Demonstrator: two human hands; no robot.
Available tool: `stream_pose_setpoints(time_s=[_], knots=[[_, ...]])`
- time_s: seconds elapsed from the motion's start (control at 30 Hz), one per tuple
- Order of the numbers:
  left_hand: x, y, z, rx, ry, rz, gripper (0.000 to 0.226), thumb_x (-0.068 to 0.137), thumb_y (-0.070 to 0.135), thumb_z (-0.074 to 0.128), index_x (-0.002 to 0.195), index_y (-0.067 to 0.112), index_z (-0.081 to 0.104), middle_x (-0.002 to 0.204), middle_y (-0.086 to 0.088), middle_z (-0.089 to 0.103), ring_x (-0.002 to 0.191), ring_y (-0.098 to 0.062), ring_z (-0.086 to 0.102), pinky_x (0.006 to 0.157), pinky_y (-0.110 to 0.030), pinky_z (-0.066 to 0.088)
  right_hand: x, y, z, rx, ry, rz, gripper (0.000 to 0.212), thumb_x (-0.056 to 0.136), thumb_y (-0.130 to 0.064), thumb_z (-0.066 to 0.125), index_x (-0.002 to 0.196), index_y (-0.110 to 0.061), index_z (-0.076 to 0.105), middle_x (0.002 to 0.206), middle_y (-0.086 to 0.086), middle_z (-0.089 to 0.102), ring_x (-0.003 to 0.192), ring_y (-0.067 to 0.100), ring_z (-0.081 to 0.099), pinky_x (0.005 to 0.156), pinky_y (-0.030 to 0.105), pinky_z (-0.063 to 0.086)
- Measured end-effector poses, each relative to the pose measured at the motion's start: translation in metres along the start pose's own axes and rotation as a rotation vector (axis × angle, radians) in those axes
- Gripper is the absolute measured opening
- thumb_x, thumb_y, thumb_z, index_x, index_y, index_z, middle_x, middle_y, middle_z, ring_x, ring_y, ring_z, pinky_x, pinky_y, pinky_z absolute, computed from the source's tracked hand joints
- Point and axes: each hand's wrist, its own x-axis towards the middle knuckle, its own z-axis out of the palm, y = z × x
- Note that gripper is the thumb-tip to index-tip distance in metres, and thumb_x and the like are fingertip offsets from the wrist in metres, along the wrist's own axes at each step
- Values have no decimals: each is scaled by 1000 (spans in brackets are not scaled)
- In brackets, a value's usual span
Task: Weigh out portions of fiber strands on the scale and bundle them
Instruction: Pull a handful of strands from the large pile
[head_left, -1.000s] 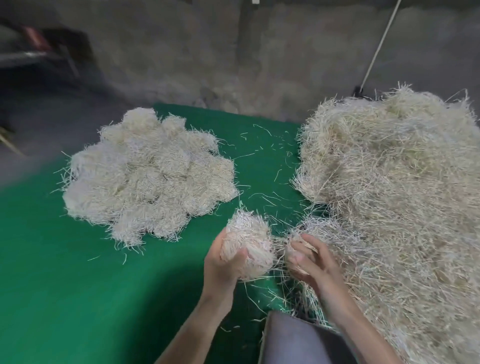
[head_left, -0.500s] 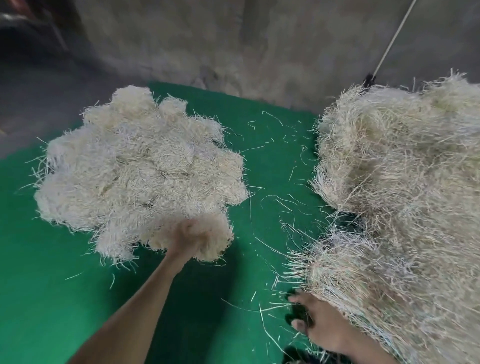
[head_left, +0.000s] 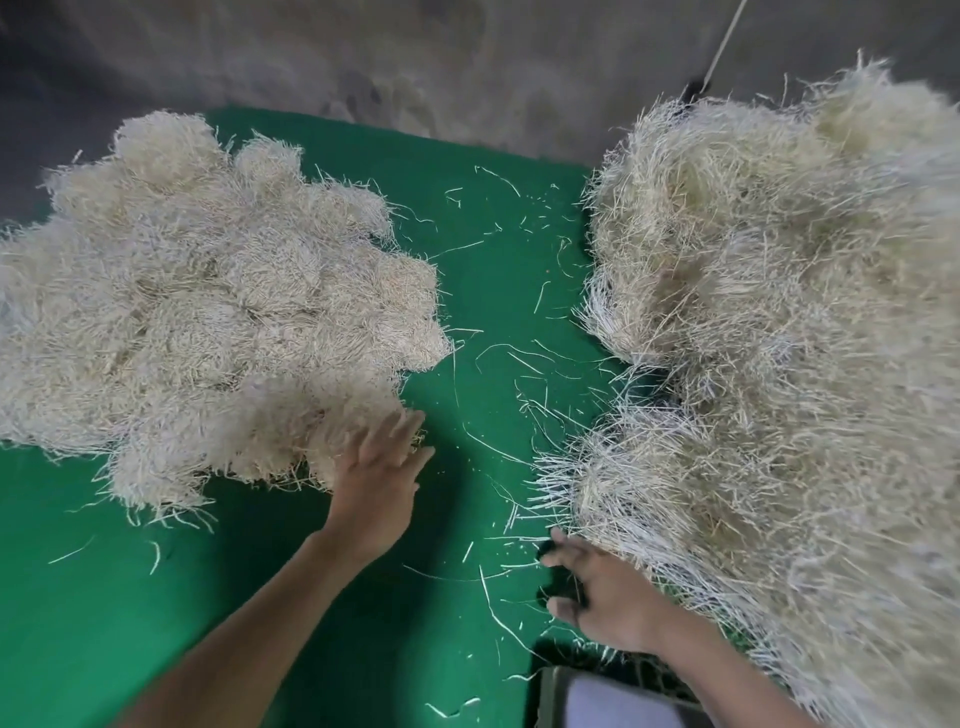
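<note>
- Spreading its fingers at the near edge of the bundle pile (head_left: 208, 322), the left hand (head_left: 382, 467) holds nothing; touch unclear through blur.
- At the near edge of the loose fiber heap (head_left: 779, 338) lies the right hand (head_left: 597, 592); whether it grips strands I cannot tell.
- Between pile and heap runs a strip of green mat (head_left: 493, 249), strewn with stray strands (head_left: 498, 353).
- Green mat also shows either side of the left forearm (head_left: 249, 613).

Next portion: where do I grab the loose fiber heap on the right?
Take the loose heap at its near left corner, where strand ends jut over the green mat. Come in from the left with the right hand; the ends point that way.
</note>
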Motion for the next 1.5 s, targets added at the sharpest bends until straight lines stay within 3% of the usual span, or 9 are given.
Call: stream_pose_setpoints(time_s=[0.2, 0.37, 0.53, 0.67, 0.8, 0.97, 1.1, 1.27, 1.5], knots=[[-2, -23, 6, 87, -141, -201, 59, 86, -4, 48, 140, 19, 43, 155, 3, 23, 145, -16, 7, 117, -42, -1, -2, 3, 1, 123, 62, 6, 50, 93, -28, 55, 140, -25, 40, 156, -13, 14, 140, 16, 25, 113, 28, 10], [-5, 21, -16, 86, -71, -165, 35, 91, 27, 56, 126, 27, 59, 154, -1, 27, 144, -22, 14, 110, -44, -17, -15, 3, -10, 316, 75, 18, 45, 95, -28, 53, 138, -21, 43, 154, 0, 26, 122, 20, 50, 98, 23, 32], [-33, 112, -45, -402, 77, -1, 16, 80, 13, 73, 96, 16, 74, 116, -4, 66, 110, -25, 58, 104, -48, 33, -52, 19, -21, 292, 185, 5, 46, 94, -27, 54, 138, -17, 44, 144, 5, 42, 126, 22, 47, 107, 31, 36], [-50, 181, -76, -782, 94, -13, 11, 87, 17, 65, 95, 18, 72, 90, 13, 69, 77, 9, 61, 70, -3, 43, -99, 38, -32, 202, 369, -61, 33, 95, -23, 51, 127, -17, 53, 131, 0, 53, 120, 18, 48, 104, 35, 39], [-53, 234, -97, -960, 78, -21, 19, 90, 15, 59, 73, 19, 67, 44, 1, 55, 35, -4, 42, 38, -17, 34, -151, 58, -30, 168, 641, -89, 20, 93, -25, 53, 110, -26, 62, 115, -10, 61, 106, 8, 54, 95, 31, 46], [-38, 292, -110, -1226, -20, -186, 41, 82, 4, 66, 122, 5, 57, 105, -9, 65, 83, -38, 63, 72, -54, 56, -204, 110, -82, 163, 1094, -9, 37, 86, -17, 60, 122, -25, 54, 121, -7, 52, 112, 6, 45, 102, 14, 29], [-3, 339, -97, -879, -103, -126, 100, 71, 16, 79, 147, 36, 18, 153, 7, 11, 141, -22, 17, 113, -44, 16, -207, 149, -127, 7, 898, 222, 97, 77, -23, 74, 146, -38, 9, 157, 6, -3, 143, 32, 2, 115, 45, 14], [15, 368, -84, -635, -81, -145, 67, 82, 8, 65, 142, 20, 38, 153, -3, 20, 140, -23, 22, 113, -39, 23, -179, 173, -136, -3, 635, 321, 129, 65, -34, 82, 135, -55, -24, 144, 1, -42, 135, 35, -28, 107, 60, -3], [29, 385, -155, -890, 291, -91, 35, 84, 15, 65, 117, 5, 61, 125, -4, 57, 117, -21, 52, 102, -31, 35, -183, 181, -152, 176, 904, 272, 52, 86, -26, 64, 133, -14, 44, 143, 18, 33, 128, 33, 37, 108, 42, 35]])
